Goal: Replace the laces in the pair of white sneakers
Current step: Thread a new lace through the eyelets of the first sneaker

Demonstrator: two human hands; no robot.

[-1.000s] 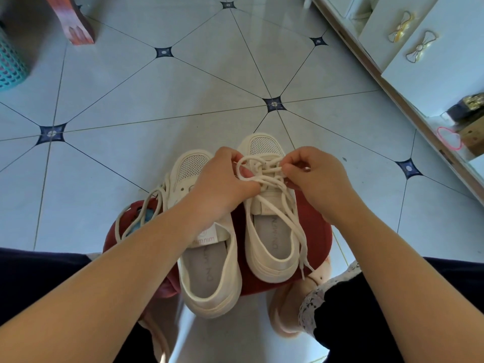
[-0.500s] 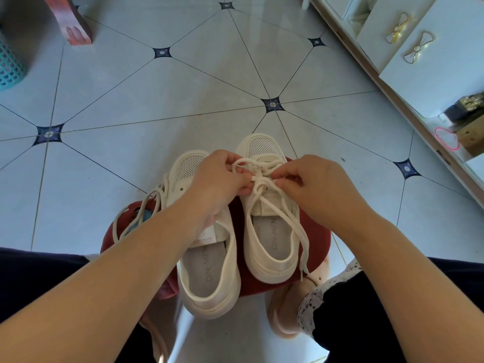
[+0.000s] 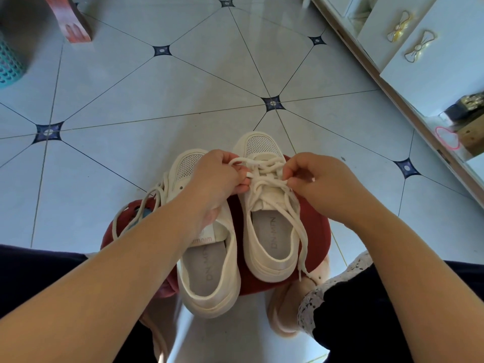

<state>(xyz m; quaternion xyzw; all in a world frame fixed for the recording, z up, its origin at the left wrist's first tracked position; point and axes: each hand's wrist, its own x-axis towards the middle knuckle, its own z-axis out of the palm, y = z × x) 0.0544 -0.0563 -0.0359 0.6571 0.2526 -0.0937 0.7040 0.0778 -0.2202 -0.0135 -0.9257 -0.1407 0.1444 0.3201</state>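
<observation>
**Q:** Where does the shoe being laced lie?
**A:** The right-hand sneaker (image 3: 264,260) stands on the red stool (image 3: 317,226), heel near and toe far, its long axis running straight away from the person.

**Q:** And the hands?
**A:** The left hand (image 3: 220,176) and right hand (image 3: 314,179) each pinch the lace (image 3: 265,181) over the far eyelets. The left reaches across the left-hand sneaker (image 3: 209,284).

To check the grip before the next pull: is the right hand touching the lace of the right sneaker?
Touching. The head view shows the right hand pinching the lace over the right sneaker, with its fingertips closed on the cord.
</observation>
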